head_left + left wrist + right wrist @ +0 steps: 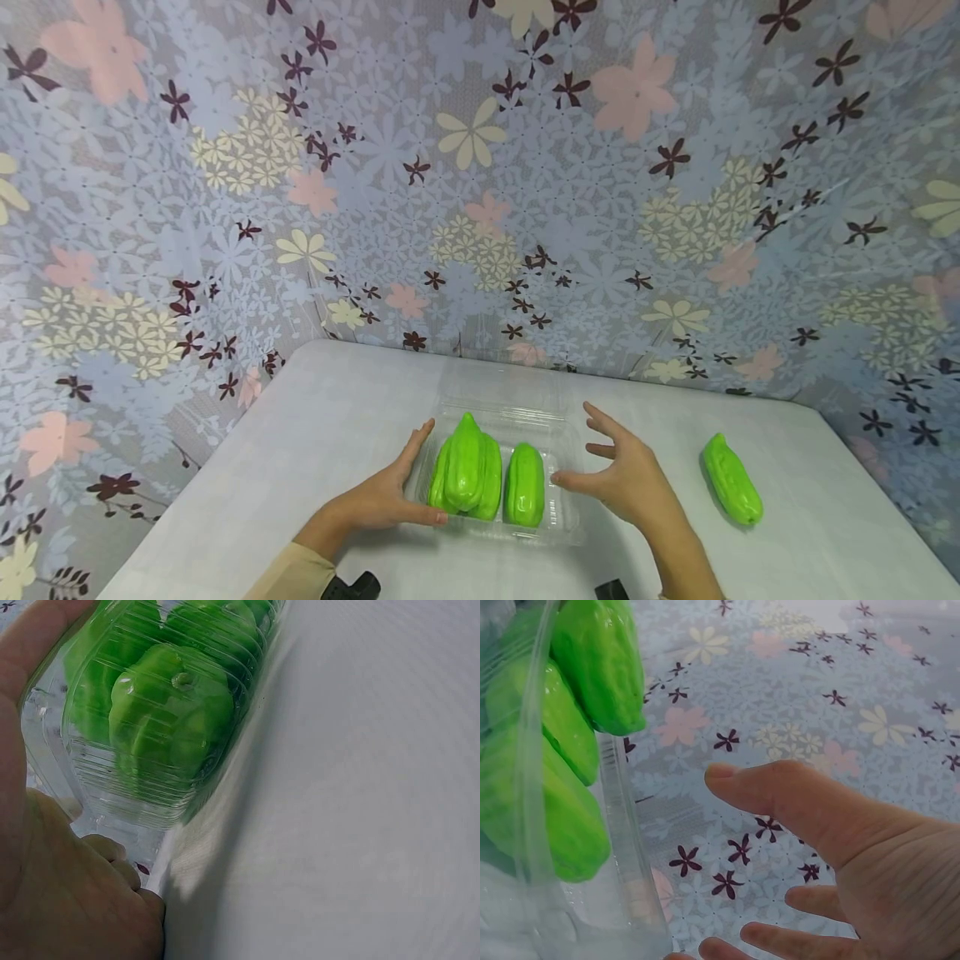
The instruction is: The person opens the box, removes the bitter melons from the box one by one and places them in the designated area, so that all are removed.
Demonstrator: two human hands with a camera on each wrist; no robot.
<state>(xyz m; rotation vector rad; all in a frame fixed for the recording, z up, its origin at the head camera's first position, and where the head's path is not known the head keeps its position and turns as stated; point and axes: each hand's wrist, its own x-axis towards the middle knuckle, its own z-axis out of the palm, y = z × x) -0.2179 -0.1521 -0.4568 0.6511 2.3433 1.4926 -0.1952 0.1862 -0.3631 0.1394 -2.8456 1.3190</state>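
Observation:
A clear plastic clamshell box [558, 521] stands on the table with its lid [501, 385] folded back. It holds several glossy, ridged, bright-green model vegetables: a piled group [465, 475] on the left and a single one [525, 485] on the right. My left hand [382, 498] is spread round the box's near left corner, thumb along the front and fingers by the left side. In the left wrist view its thumb overlaps the box wall [142, 802]. My right hand [626, 475] hovers at the right side, thumb pointing towards the rim, fingers apart and holding nothing.
Another green vegetable [732, 479] lies on the white tabletop [360, 392], right of my right hand. A flowered cloth or wallpaper [480, 208] rises behind the table's far edge. Dark straps or wrist devices [352, 586] show at the bottom.

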